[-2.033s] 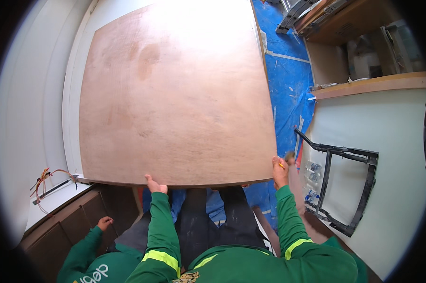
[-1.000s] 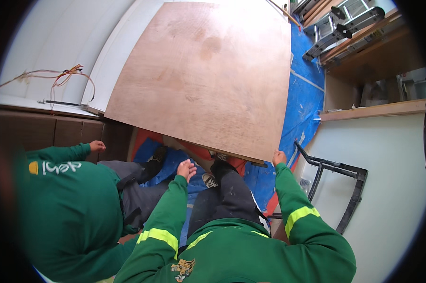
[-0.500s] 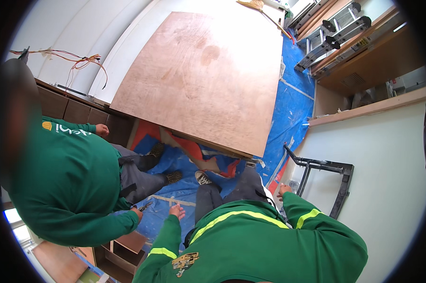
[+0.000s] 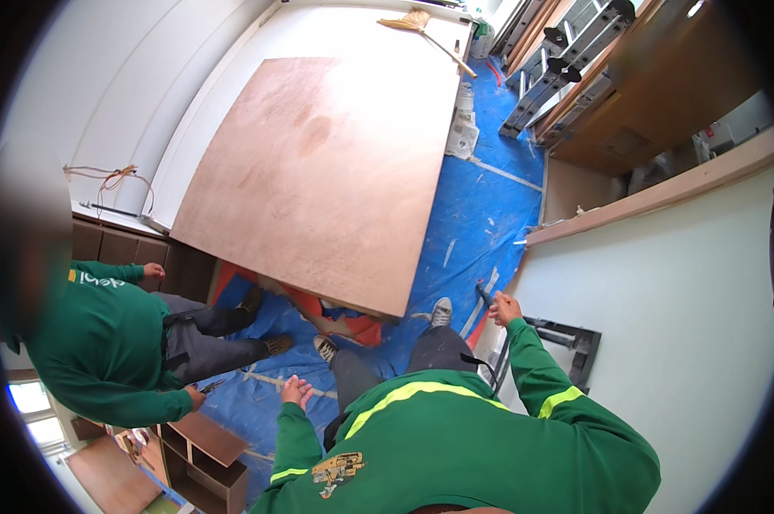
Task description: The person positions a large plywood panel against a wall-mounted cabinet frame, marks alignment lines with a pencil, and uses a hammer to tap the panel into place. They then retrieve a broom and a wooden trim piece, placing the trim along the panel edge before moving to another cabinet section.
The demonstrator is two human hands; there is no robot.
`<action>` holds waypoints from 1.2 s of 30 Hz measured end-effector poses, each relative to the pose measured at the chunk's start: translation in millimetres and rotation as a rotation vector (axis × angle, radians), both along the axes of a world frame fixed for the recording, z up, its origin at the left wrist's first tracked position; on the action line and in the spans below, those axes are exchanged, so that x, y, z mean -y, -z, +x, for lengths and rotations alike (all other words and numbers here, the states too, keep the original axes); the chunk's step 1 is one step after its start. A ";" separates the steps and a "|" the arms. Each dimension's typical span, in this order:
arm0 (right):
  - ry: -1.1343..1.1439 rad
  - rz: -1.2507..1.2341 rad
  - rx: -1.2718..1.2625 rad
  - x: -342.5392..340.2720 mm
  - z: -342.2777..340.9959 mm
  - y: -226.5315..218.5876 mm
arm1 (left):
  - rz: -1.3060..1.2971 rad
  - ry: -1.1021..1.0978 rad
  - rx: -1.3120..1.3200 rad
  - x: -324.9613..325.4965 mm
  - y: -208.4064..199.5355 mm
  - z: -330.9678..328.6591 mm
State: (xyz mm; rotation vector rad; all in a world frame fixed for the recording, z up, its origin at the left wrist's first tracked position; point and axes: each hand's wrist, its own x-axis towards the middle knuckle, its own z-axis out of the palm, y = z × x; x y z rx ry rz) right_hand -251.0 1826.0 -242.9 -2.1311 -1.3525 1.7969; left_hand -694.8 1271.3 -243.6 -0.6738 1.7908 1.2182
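Observation:
My left hand hangs over the blue floor sheet, its fingers loosely bent and apart, holding nothing I can see. Out to the right, my right hand overlaps the upper bar of a black metal frame beside the pale wall. Its fingers are bent, and whether they touch the bar cannot be made out. Ahead of my feet is a large reddish plywood panel. At left stands a co-worker in a green sweatshirt, with a small dark tool at one hand.
A folding ladder stands at the far right, near a wooden-edged opening. Across the far end lies a broom. Loose wires stick out at left. Behind the co-worker are brown cabinet boxes.
My view has shifted rightward and both my shoes now show. My right hand has moved up and forward, across the frame's upper bar. The co-worker remains at left.

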 end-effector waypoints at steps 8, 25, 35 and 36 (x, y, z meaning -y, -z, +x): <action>0.117 -0.078 -0.012 -62.0 141.8 -1.8 | 0.125 0.418 -0.067 -114.4 -22.0 76.6; -1.024 -0.183 0.139 7.4 -60.1 39.4 | 0.032 -0.458 -0.080 80.8 36.0 314.0; -1.227 0.119 -0.229 -38.3 -278.8 -22.3 | 0.171 -1.034 -0.032 105.0 29.9 461.9; -1.106 0.023 -0.271 -20.7 -288.6 -36.6 | 0.160 -1.039 -0.004 108.0 24.9 475.4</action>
